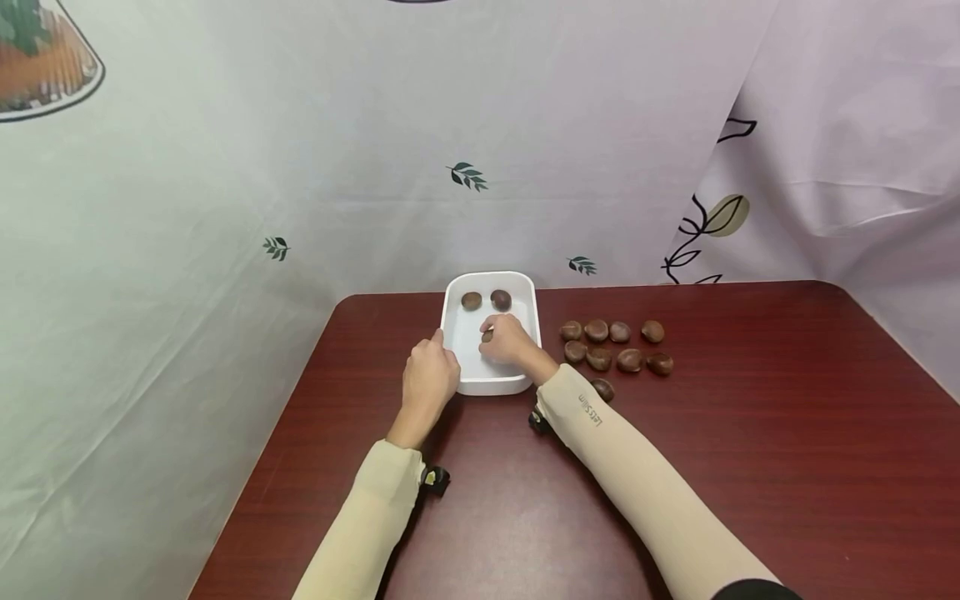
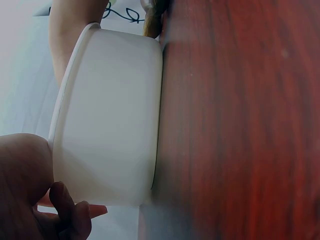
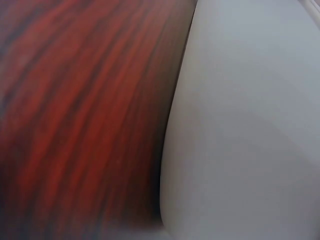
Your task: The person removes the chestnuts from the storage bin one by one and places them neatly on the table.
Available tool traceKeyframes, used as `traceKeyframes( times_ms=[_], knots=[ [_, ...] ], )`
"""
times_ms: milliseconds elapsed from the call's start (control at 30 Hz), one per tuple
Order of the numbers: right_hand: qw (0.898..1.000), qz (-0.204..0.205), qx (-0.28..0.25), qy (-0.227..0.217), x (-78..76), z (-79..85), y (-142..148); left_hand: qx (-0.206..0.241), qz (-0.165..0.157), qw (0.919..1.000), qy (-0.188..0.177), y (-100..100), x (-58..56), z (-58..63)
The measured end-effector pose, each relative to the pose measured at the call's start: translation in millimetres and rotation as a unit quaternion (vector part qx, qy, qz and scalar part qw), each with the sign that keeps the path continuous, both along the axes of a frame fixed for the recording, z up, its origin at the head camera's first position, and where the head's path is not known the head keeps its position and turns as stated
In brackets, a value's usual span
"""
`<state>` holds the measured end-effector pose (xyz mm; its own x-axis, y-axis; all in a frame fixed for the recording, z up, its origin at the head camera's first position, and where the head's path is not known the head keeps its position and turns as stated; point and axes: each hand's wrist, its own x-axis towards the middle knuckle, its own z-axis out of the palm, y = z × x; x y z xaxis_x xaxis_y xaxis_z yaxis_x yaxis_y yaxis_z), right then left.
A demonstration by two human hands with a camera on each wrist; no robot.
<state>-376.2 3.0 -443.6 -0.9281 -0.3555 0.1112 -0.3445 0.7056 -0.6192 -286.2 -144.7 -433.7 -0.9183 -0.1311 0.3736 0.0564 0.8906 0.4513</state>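
Observation:
A white rectangular tray (image 1: 491, 387) stands at the table's far edge. My left hand (image 1: 431, 373) grips its left rim near the front corner; the left wrist view shows that hand (image 2: 30, 180) against the tray's wall (image 2: 107, 115), with some fingers curled. Over the inside of the tray, my right hand (image 1: 510, 342) pinches a brown chestnut (image 1: 487, 336), partly covered by the fingers. Two more chestnuts, one at left (image 1: 471, 301) and one at right (image 1: 501, 300), lie by the tray's back wall. The right wrist view holds only the tray's side (image 3: 240, 120) and the tabletop, not the fingers.
To the right of the tray, several chestnuts (image 1: 630, 360) lie in two loose rows on the dark red table (image 1: 787, 433). One chestnut (image 1: 602, 389) sits nearer, beside my right forearm. A pale patterned cloth (image 1: 360, 167) hangs behind the table.

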Motion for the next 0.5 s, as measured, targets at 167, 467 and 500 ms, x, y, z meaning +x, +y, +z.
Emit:
traceKeyframes(
  times_ms=[167,467,500],
  knots=[
    [1.0,0.009,-0.008,0.003,0.6,-1.9,0,0.001,0.002,1.0,0.0,-1,0.1,-1.4],
    [1.0,0.021,-0.009,-0.016,15.2,10.9,-3,0.0,0.001,0.9999,0.011,0,0.0,-1.1],
    [1.0,0.024,-0.01,-0.017,15.2,10.7,-3,0.0,0.001,0.9999,0.012,0,-0.1,-1.3]
  ],
)
